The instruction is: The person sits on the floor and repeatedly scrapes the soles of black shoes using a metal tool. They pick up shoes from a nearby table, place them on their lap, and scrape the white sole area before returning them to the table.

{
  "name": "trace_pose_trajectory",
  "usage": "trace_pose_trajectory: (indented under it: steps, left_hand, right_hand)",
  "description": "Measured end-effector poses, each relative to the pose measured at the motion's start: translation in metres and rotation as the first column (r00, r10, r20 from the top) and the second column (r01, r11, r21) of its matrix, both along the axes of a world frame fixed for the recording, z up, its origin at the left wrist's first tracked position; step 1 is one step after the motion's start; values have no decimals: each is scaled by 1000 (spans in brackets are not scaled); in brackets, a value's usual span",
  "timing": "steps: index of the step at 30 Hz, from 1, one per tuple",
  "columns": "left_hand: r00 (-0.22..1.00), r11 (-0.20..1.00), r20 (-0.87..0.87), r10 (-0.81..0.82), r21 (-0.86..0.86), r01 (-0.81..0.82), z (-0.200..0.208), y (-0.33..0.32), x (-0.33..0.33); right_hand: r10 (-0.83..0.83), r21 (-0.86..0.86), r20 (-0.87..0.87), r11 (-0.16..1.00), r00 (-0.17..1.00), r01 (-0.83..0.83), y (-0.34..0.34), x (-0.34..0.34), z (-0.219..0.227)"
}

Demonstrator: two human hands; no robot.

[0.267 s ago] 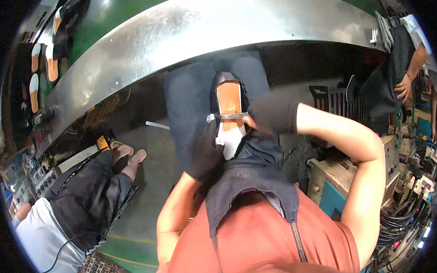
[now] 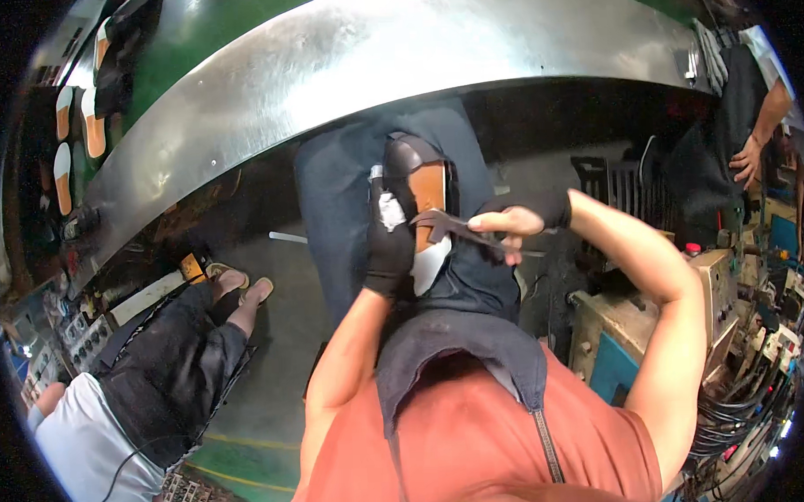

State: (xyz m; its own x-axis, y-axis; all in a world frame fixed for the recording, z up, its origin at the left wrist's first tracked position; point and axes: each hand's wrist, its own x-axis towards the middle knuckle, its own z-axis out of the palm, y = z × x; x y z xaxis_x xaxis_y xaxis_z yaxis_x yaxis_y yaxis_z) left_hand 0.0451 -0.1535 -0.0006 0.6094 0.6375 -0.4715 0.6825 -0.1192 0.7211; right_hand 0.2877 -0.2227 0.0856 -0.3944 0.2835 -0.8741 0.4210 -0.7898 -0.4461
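A dark shoe upper [image 2: 402, 154] lies sole up across my lap, toe pointing away. Its insole [image 2: 430, 188] is orange-brown toward the toe and white at the heel. My left hand [image 2: 389, 234], in a black fingerless glove with white wrapping on a finger, grips the shoe's left side. My right hand [image 2: 516, 220], gloved the same way, is closed round dark metal pincers [image 2: 450, 223]. Their head sits over the middle of the insole, close to my left hand; whether it touches the shoe I cannot tell.
A shiny metal bench [image 2: 325, 63] curves across the far side. Several insoles [image 2: 95, 129] stand at the far left. One person [image 2: 158, 374] sits at left, another's hand [image 2: 748, 161] shows at right. A worn machine box [image 2: 600, 333] stands near my right elbow.
The tool has turned from lying level across the insole to slanting down to the right. My right hand has shifted slightly right, and my left hand has moved up along the shoe's side.
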Motion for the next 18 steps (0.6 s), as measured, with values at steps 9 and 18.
trace_pose_trajectory:
  steps: [9, 18]
  left_hand:
    - [931, 974, 362, 54, 188, -129, -41, -9, -10]
    - [866, 945, 378, 326, -110, -308, -9, -83, -40]
  right_hand:
    - [153, 795, 464, 361, 872, -487, 24, -24, 92]
    - [118, 591, 154, 785, 981, -187, -30, -30, 16]
